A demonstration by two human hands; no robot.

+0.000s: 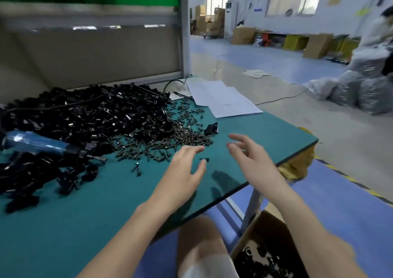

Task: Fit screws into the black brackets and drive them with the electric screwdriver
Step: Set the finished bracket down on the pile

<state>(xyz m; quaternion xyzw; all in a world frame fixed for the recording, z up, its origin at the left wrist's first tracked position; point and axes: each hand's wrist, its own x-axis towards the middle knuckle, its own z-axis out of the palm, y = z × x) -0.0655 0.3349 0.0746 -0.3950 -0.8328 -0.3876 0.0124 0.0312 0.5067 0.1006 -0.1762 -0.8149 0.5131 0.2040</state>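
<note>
Over the right part of the green table [106, 203], both hands of the person are released and hold nothing. The left hand [187, 160] has its fingers spread and relaxed, with the palm turned down, close to the table top; it is not clear if the fingertips touch the surface. The right hand [248, 152] is beside it, near the table edge, with fingers loosely bent and apart. Between the two hands one single screw [204, 160] lies on the table, just beside the left thumb.

Behind the left hand there is a wide scatter of dark screws [170, 137]. Further left, a big pile of black brackets [85, 112] covers much of the table and reaches the left edge of the view. The electric screwdriver [42, 142], with a blue body, lies on its side on this pile, its tip pointing right toward the screws. One separate bracket [211, 128] lies at the right border of the screws, apart from the pile.

At the far corner of the table some white paper sheets [223, 99] lie flat. Below the table, at the right of the person's knee, an open cardboard box [251, 233] holds black parts. On the floor far right stand grey plastic bags [361, 86].
</note>
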